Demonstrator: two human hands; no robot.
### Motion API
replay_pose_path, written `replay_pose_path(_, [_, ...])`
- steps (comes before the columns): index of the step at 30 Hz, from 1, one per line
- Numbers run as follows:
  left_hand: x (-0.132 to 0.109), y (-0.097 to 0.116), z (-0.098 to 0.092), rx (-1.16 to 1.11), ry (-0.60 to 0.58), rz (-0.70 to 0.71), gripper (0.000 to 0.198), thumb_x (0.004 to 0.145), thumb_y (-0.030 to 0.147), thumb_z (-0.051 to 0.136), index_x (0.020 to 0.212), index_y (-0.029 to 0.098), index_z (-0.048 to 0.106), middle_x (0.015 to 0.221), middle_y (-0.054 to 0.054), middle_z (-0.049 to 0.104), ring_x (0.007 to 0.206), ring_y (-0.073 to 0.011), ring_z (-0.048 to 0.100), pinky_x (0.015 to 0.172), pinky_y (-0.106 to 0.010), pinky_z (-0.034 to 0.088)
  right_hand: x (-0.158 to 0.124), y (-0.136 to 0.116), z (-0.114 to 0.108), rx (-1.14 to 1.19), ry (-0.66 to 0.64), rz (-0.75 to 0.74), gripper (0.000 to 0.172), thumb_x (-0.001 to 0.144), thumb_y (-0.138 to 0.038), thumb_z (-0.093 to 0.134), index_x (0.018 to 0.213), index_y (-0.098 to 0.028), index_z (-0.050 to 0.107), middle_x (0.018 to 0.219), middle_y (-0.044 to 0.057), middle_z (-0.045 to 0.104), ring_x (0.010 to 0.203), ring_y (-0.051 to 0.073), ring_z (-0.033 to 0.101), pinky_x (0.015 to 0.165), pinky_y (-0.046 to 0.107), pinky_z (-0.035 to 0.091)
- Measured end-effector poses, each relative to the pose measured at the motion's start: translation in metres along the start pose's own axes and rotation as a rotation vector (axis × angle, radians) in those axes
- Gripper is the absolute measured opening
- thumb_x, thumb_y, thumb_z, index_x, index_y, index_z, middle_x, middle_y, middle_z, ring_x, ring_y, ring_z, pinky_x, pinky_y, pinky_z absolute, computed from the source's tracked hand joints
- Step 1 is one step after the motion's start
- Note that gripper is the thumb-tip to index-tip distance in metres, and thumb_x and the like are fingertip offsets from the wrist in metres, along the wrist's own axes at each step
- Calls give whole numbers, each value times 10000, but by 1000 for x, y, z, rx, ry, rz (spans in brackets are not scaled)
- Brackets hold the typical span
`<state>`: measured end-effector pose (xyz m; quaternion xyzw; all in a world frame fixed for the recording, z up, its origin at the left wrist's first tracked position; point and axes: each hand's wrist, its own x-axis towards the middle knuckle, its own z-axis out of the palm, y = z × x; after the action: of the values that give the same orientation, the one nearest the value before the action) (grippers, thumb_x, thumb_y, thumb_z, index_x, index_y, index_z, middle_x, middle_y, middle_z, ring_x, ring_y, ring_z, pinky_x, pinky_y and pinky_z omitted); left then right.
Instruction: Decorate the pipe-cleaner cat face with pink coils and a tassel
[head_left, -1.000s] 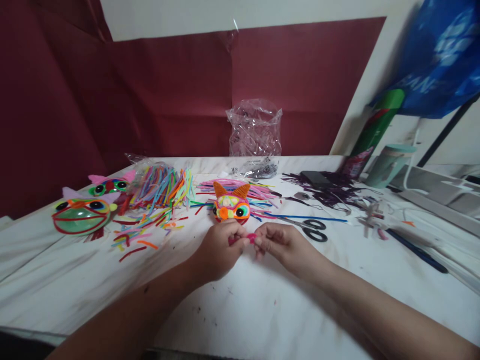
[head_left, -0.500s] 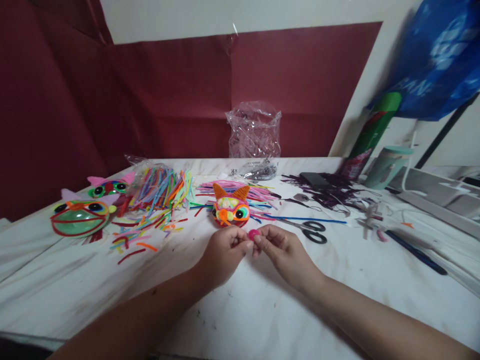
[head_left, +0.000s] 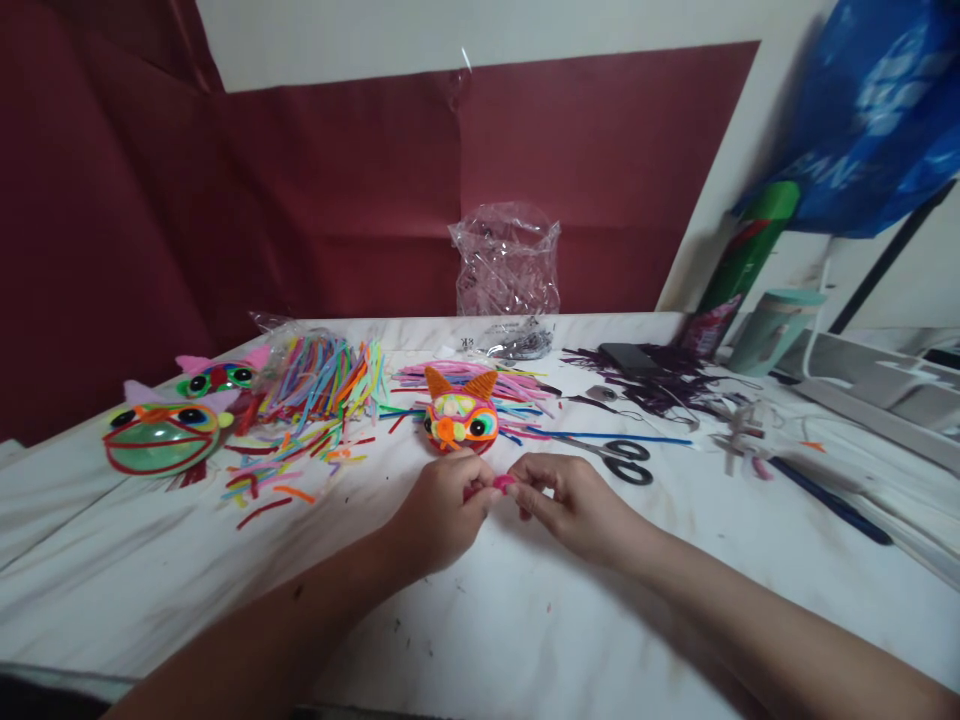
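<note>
Between both hands sits a small, bright pink coiled pipe cleaner (head_left: 503, 483), partly covered by the fingers. My left hand (head_left: 448, 502) pinches it from one side, and the thumb and index finger of my right hand (head_left: 574, 502) press on the other. Just beyond my left hand stands a small decorated animal head (head_left: 461, 425) with orange pipe-cleaner ears, a round orange nose and black eyes. Black-handled scissors (head_left: 628, 462) lie past my right hand, beside a long blue pipe cleaner (head_left: 637, 437).
Two more decorated heads, one with a green balloon-like body (head_left: 159, 440), stand at the left. Bundled pipe cleaners (head_left: 319, 375) and cut pieces (head_left: 289, 460) lie near them. Further right are dark purple strips (head_left: 664, 380), a pale green cup (head_left: 776, 332) and a dark pen-like tool (head_left: 829, 500).
The pink coil has tilted and shifted slightly down and left, now showing less of its round face. My fingers have changed their grip around it; the objects on the table lie as before.
</note>
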<state>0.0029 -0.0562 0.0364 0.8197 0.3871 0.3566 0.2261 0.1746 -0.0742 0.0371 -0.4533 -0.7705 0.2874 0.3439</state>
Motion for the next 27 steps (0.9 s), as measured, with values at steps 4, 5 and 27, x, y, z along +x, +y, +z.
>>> replay_pose_path(4, [1, 5, -6, -101, 21, -60, 137, 716, 181, 541, 583, 146, 539, 597, 20, 479, 572, -104, 440, 543, -221, 339, 3, 3, 4, 265, 8, 24, 190, 815, -326, 529, 720, -169, 580, 624, 6, 596, 585, 131, 534, 568, 244, 422])
replay_pose_path(5, [1, 6, -7, -150, 35, -81, 134, 720, 195, 538, 596, 145, 547, 604, 15, 496, 583, -109, 453, 554, -223, 352, 3, 3, 6, 354, 18, 21, 190, 798, -351, 555, 750, -170, 589, 664, 11, 608, 618, 136, 549, 600, 255, 441])
replay_pose_path(27, [0, -2, -3, 50, -18, 54, 142, 745, 147, 517, 608, 152, 552, 609, 12, 489, 601, -119, 468, 567, -228, 338, -3, -1, 2, -130, 80, -136, 213, 860, -263, 456, 700, -177, 567, 604, 18, 584, 550, 137, 517, 525, 245, 375])
